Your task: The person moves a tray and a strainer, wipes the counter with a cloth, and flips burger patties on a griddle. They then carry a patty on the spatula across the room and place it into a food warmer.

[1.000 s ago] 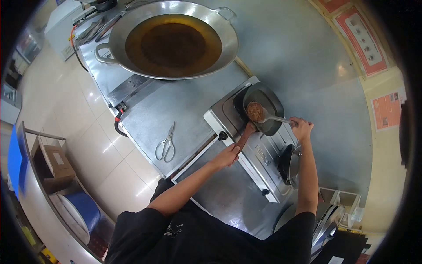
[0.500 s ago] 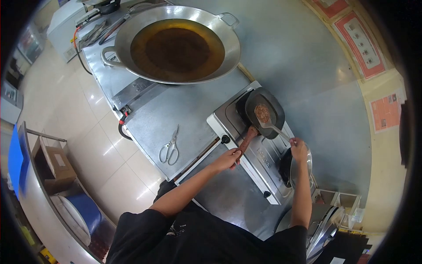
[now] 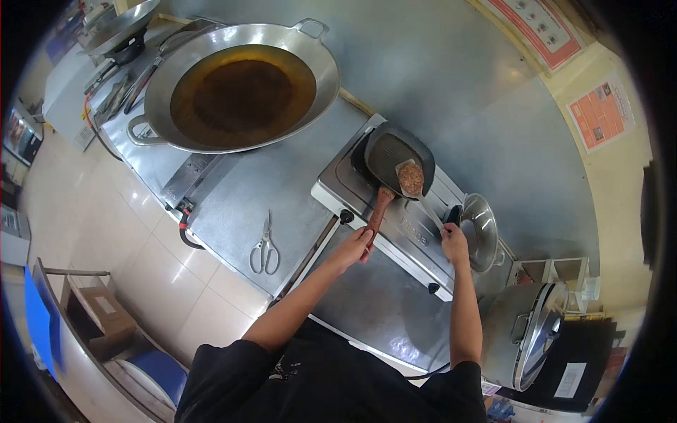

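Observation:
My left hand (image 3: 355, 248) is closed around the reddish-brown handle (image 3: 381, 210) of a dark, squarish frying pan (image 3: 386, 149) on the gas stove. In my right hand (image 3: 455, 243) is the handle end of a spatula (image 3: 429, 211). A browned meat patty (image 3: 411, 179) rests on the spatula's blade, over the near right part of the pan. The steel stove (image 3: 416, 236) has black knobs at its front. Beside my right hand, a shiny metal bowl (image 3: 482, 236) sits at the stove's other burner.
A large wok (image 3: 328, 77) of dark oily liquid stands at the back left. Kitchen scissors (image 3: 264, 255) lie on the steel counter (image 3: 296, 190). To the right stands a big lidded pot (image 3: 504, 331). A metal wall (image 3: 493, 127) rises behind the stove.
The spatula and patty have shifted toward the pan's near right edge, with my right hand drawn back. My left hand keeps its hold on the pan's handle. The whole view has shifted.

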`<state>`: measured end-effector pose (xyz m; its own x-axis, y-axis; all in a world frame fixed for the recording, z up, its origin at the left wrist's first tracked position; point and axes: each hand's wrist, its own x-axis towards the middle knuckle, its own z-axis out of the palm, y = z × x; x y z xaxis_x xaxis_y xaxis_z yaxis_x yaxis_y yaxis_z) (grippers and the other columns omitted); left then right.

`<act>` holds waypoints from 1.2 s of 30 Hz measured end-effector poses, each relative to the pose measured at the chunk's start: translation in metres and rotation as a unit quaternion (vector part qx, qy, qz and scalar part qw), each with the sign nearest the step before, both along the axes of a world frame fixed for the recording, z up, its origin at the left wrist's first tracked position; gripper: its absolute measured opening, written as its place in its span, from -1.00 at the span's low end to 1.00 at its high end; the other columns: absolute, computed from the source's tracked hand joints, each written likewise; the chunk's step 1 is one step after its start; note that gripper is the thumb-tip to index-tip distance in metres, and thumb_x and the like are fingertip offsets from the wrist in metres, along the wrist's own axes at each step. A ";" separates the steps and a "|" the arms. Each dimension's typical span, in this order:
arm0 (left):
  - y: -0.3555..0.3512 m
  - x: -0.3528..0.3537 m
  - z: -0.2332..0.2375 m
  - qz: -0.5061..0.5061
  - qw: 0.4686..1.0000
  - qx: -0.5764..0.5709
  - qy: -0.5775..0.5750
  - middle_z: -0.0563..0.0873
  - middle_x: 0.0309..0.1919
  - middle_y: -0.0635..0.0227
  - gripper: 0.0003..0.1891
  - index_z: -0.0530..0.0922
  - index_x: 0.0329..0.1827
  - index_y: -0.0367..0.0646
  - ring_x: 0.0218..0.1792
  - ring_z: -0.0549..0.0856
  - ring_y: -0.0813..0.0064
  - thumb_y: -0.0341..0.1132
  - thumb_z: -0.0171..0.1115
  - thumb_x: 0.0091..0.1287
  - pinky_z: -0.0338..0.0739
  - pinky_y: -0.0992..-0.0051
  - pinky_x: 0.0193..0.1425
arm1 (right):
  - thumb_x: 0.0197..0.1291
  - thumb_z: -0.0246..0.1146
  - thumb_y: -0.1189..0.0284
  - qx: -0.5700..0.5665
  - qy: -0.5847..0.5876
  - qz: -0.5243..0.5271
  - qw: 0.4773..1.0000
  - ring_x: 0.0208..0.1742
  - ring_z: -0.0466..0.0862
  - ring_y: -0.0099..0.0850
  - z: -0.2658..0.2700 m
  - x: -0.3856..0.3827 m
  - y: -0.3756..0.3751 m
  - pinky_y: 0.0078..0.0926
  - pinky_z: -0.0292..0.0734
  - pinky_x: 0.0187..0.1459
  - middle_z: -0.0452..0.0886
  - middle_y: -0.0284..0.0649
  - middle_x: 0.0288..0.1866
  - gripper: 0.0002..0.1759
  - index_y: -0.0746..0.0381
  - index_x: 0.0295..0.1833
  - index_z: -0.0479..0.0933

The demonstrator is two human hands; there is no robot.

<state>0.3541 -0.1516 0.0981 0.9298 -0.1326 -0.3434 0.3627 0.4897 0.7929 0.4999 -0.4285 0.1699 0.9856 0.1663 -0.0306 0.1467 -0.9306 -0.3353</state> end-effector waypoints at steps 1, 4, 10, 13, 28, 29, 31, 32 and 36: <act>0.000 0.000 0.000 0.001 1.000 0.001 0.002 0.49 -0.47 0.44 -0.67 0.38 -0.06 -0.17 -0.63 0.43 0.65 -0.07 -0.17 0.51 0.35 0.59 -0.53 | 0.21 0.17 0.34 0.006 0.014 -0.002 1.000 -0.09 0.64 -0.01 0.001 -0.003 0.002 -0.20 0.49 -0.06 0.64 0.07 -0.17 -0.73 0.26 -0.05 0.55; 0.001 -0.001 0.000 -0.006 1.000 0.000 0.010 0.50 -0.46 0.44 -0.66 0.39 -0.03 -0.18 -0.62 0.44 0.65 -0.06 -0.17 0.51 0.36 0.60 -0.51 | 0.20 0.17 0.36 0.021 0.032 0.009 0.999 -0.19 0.65 -0.08 0.005 -0.007 0.005 -0.25 0.49 -0.12 0.64 0.05 -0.28 -0.72 0.31 -0.06 0.54; 0.009 -0.006 0.000 -0.032 0.999 -0.028 0.008 0.57 -0.33 0.40 -0.58 0.38 0.13 -0.14 -0.53 0.51 0.62 0.02 -0.07 0.47 0.44 0.62 -0.42 | 0.22 0.14 0.37 0.046 0.023 0.031 0.998 -0.41 0.62 -0.28 0.010 -0.013 0.007 -0.38 0.47 -0.26 0.61 -0.08 -0.47 -0.71 0.36 -0.08 0.54; 0.018 -0.020 0.006 -0.029 0.998 -0.030 0.048 0.58 -0.30 0.38 -0.54 0.36 0.19 -0.13 -0.51 0.53 0.62 0.05 -0.07 0.46 0.44 0.64 -0.40 | 0.23 0.14 0.36 0.044 0.002 0.024 0.999 -0.43 0.61 -0.29 0.009 -0.017 0.009 -0.38 0.47 -0.27 0.61 -0.09 -0.48 -0.71 0.35 -0.09 0.56; 0.092 -0.157 -0.040 -0.005 0.995 -0.060 0.083 0.43 -0.50 0.51 -0.68 0.48 0.18 -0.12 -0.61 0.37 0.69 -0.22 -0.01 0.46 0.18 0.68 -0.60 | 0.24 0.13 0.27 -0.047 -0.039 -0.021 0.998 -0.12 0.65 -0.02 0.047 -0.028 0.045 -0.18 0.51 -0.08 0.66 0.03 -0.21 -0.70 0.22 -0.06 0.59; 0.091 -0.156 -0.046 -0.009 0.994 -0.067 0.085 0.45 -0.48 0.50 -0.67 0.48 0.18 -0.11 -0.59 0.41 0.68 -0.19 0.00 0.46 0.23 0.68 -0.58 | 0.24 0.13 0.27 -0.043 -0.046 -0.021 0.998 -0.12 0.65 -0.02 0.046 -0.028 0.045 -0.17 0.51 -0.08 0.66 0.03 -0.21 -0.70 0.22 -0.06 0.60; 0.082 -0.141 -0.031 -0.014 0.992 -0.081 0.091 0.49 -0.45 0.48 -0.64 0.48 0.18 -0.11 -0.54 0.47 0.66 -0.12 0.02 0.44 0.33 0.67 -0.53 | 0.24 0.13 0.27 -0.038 -0.061 -0.018 0.997 -0.12 0.65 -0.02 0.047 -0.027 0.044 -0.17 0.51 -0.07 0.66 0.03 -0.21 -0.70 0.22 -0.06 0.60; 0.073 -0.130 -0.027 -0.016 0.992 -0.085 0.092 0.55 -0.35 0.43 -0.57 0.44 0.22 -0.09 -0.45 0.55 0.62 -0.04 0.04 0.42 0.42 0.64 -0.41 | 0.24 0.13 0.26 -0.032 -0.064 -0.017 0.997 -0.12 0.65 -0.02 0.050 -0.025 0.044 -0.17 0.51 -0.07 0.66 0.03 -0.21 -0.70 0.23 -0.06 0.60; 0.032 -0.068 0.003 -0.028 0.995 -0.089 0.044 0.61 -0.01 0.25 -0.34 0.24 0.36 -0.07 -0.14 0.66 0.43 0.16 0.06 0.36 0.54 0.47 -0.02 | 0.24 0.12 0.26 -0.013 -0.089 -0.016 0.996 -0.10 0.64 -0.02 0.058 -0.021 0.046 -0.16 0.50 -0.05 0.66 0.03 -0.19 -0.68 0.23 -0.06 0.60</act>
<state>0.2863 -0.1193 0.1006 0.8863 -0.2498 -0.3900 0.4581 0.5967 0.6589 0.4793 -0.3828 0.2282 0.9805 0.1370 0.1407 0.1723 -0.9439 -0.2817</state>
